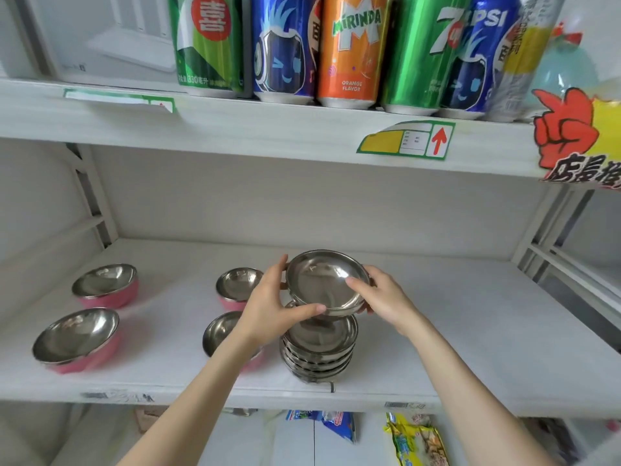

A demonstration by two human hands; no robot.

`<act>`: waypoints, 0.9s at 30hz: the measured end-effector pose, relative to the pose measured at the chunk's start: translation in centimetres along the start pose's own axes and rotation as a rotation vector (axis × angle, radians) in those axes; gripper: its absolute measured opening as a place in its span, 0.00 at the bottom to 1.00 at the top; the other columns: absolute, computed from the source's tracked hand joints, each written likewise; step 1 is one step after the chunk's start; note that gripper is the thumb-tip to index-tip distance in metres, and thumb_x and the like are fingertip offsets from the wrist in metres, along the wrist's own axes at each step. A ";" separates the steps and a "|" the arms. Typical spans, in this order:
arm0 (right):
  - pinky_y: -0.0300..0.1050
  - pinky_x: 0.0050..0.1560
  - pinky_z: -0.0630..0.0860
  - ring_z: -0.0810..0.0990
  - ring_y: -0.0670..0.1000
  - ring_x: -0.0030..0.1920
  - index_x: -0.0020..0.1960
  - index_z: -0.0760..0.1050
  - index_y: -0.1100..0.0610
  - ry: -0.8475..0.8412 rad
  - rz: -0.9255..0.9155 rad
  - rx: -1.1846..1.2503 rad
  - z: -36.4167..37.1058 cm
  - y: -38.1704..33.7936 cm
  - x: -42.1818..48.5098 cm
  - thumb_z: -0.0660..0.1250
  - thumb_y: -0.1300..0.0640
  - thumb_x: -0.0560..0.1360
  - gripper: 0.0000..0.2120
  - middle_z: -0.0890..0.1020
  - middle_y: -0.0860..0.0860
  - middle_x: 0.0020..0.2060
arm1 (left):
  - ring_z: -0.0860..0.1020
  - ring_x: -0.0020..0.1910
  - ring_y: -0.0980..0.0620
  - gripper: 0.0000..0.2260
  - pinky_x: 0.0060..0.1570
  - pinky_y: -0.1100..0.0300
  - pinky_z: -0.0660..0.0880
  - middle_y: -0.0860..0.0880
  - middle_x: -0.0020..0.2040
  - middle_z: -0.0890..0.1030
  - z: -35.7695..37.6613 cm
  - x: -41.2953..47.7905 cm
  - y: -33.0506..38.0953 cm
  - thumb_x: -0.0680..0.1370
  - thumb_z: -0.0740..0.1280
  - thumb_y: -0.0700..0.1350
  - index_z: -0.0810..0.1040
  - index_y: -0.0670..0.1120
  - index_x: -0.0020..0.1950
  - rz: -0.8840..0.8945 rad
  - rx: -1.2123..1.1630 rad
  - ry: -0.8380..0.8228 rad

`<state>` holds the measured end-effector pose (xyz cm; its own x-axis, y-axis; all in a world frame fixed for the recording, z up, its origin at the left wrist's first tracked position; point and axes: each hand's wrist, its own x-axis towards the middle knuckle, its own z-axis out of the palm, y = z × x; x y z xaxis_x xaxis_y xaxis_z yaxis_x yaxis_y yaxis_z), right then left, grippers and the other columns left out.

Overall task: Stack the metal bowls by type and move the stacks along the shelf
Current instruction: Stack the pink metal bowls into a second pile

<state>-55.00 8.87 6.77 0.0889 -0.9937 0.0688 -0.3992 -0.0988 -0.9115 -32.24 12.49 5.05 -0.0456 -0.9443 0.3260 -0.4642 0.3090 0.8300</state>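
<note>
Both hands hold one shallow steel bowl (324, 284), tilted toward me, just above a stack of like steel bowls (317, 351) near the front edge of the white shelf (453, 331). My left hand (274, 306) grips its left rim, thumb across the front. On the bowl's right rim my right hand (383, 299) has its thumb inside. Four pink-sided bowls with steel insides stand singly: two at the left (106, 285) (77, 339), two beside the stack (238, 285) (220, 334), partly hidden by my left arm.
The shelf above (268, 136) carries several soda cans (349, 52) and a white box at the left. Its front edge holds price labels and a red hand sign (578, 139) at the right. Snack bags (416, 438) lie on the shelf below. The shelf's right half is bare.
</note>
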 end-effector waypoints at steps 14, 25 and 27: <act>0.34 0.32 0.72 0.80 0.45 0.43 0.59 0.74 0.47 -0.020 0.127 0.029 2.4 3.9 -2.7 0.65 0.45 0.74 0.14 0.82 0.47 0.49 | 0.62 0.73 0.55 0.57 0.69 0.58 0.61 0.52 0.76 0.64 1.7 -3.4 -3.1 0.58 0.75 0.70 0.54 0.49 0.78 -0.145 0.049 -0.119; 0.46 0.52 0.74 0.78 0.48 0.51 0.55 0.75 0.50 0.025 0.045 -0.162 3.0 4.1 -3.7 0.64 0.47 0.76 0.10 0.81 0.49 0.51 | 0.59 0.75 0.52 0.49 0.71 0.54 0.62 0.50 0.77 0.61 1.0 -4.6 -3.0 0.66 0.67 0.72 0.52 0.49 0.78 -0.087 0.248 -0.148; 0.45 0.53 0.71 0.76 0.52 0.56 0.58 0.74 0.52 0.073 0.011 -0.288 3.2 3.7 -4.7 0.63 0.46 0.76 0.14 0.79 0.51 0.53 | 0.62 0.74 0.49 0.46 0.68 0.49 0.66 0.50 0.77 0.62 0.4 -5.4 -2.6 0.68 0.64 0.71 0.53 0.50 0.78 -0.070 0.328 -0.119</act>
<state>-53.93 13.35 1.77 0.0212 -0.9950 0.0978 -0.6433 -0.0885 -0.7605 -31.09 16.70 0.95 -0.0973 -0.9745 0.2021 -0.7284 0.2081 0.6528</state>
